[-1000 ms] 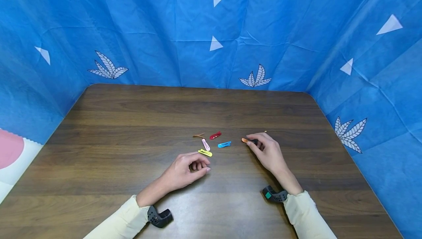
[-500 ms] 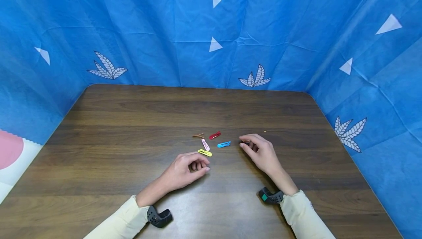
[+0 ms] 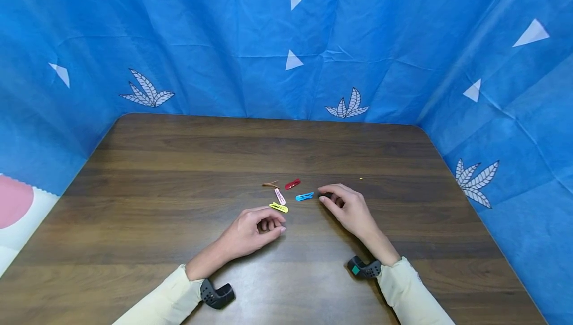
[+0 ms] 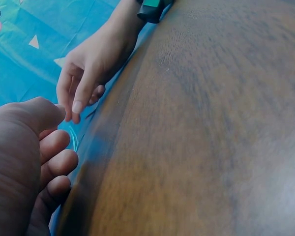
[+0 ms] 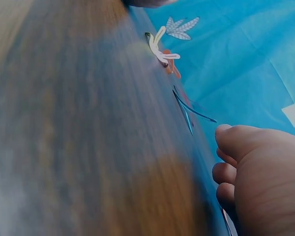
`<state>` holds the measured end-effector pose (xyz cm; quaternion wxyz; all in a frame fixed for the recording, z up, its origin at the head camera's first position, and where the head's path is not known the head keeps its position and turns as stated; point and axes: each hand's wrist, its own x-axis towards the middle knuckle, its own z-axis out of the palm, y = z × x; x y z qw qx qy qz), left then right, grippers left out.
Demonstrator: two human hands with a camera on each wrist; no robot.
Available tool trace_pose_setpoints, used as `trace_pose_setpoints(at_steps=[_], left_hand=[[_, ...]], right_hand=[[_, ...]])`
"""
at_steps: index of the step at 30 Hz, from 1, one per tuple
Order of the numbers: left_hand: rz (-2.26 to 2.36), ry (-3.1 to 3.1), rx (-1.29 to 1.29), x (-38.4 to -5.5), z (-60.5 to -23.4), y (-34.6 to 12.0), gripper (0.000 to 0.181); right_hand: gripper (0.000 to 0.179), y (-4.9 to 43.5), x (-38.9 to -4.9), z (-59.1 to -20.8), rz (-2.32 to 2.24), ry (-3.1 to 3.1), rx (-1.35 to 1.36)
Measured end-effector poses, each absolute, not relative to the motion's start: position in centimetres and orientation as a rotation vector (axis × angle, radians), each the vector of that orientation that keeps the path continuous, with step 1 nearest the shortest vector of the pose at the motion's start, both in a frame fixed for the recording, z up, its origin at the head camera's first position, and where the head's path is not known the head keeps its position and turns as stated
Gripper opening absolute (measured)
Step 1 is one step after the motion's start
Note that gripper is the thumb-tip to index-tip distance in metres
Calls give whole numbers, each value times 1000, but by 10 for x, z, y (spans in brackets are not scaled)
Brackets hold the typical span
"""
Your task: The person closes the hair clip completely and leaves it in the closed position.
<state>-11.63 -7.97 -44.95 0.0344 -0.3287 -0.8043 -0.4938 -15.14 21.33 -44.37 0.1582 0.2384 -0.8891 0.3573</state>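
With curved fingers released, the right hand (image 3: 353,211) is sitting farther left than before, just right of the blue snap hair clip (image 3: 305,196), which the right wrist view is showing splayed. Fingers relaxed, the left hand (image 3: 249,231) is resting beside the yellow clip (image 3: 279,207).

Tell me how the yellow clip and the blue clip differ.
The yellow clip is nearer the left hand; the blue clip is nearer the right hand.
In the head view, the yellow clip slants down toward the right, while the blue clip slants up.
Both are slim and lie on the table.
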Motion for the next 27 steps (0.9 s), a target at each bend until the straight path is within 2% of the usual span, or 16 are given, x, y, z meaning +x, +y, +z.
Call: trace_pose_setpoints(at_steps=[18, 27], left_hand=[[-1539, -2458, -1022, -117, -450, -79, 11], [-1532, -2453, -1028, -117, -450, -79, 12]], right_hand=[[21, 198, -156, -444, 1031, -2604, 706], [13, 193, -154, -444, 1015, -2623, 703]])
